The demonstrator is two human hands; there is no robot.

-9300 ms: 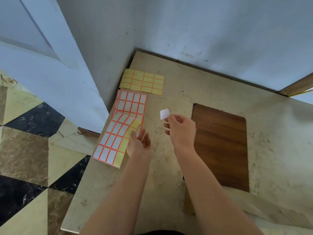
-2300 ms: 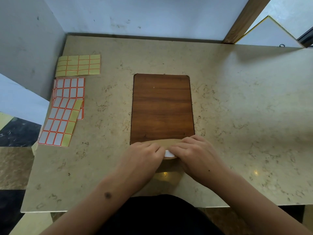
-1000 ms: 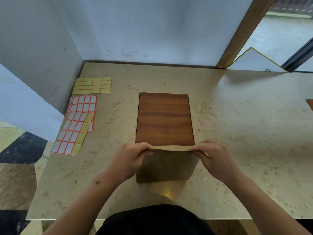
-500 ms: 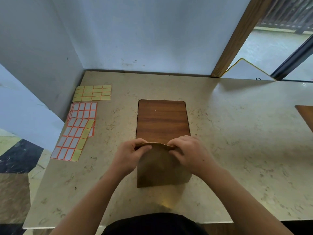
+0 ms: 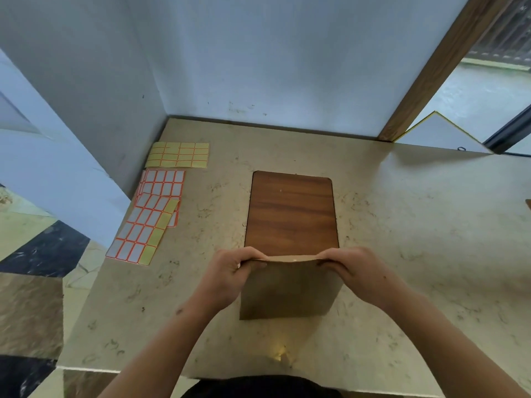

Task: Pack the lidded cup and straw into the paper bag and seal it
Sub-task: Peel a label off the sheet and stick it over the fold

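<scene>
On a marble counter, the left hand (image 5: 230, 278) and right hand (image 5: 356, 275) pinched the paper bag (image 5: 290, 288)'s folded top; even, firm pressure along the crease would seal best.

Soft, even daylight seems to enter from the opening at upper right, leaving the wall (image 5: 258, 53) bluish and fairly dim. A small bright glint sits on the marble table (image 5: 280, 350) near its front edge. Wide-angle distortion bends the wooden post (image 5: 431, 67); detail is slightly soft throughout.
</scene>
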